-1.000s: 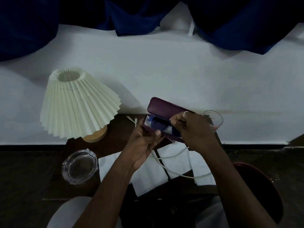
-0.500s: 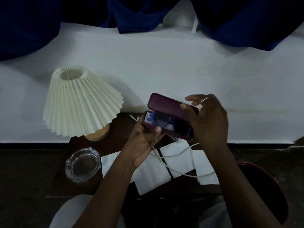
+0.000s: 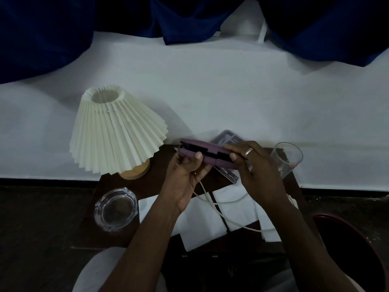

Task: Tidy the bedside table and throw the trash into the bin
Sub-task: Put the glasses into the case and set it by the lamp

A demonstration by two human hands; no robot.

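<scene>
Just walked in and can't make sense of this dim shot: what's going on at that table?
A person holds a purple case over the bedside table in both hands: the left hand grips its left end, the right hand its right end, the lid nearly shut. White tissues, a white cable, a glass ashtray, a drinking glass and a lamp sit on the table.

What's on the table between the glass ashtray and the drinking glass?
In the head view, white napkins and a white cable lie between the ashtray and glass.
</scene>
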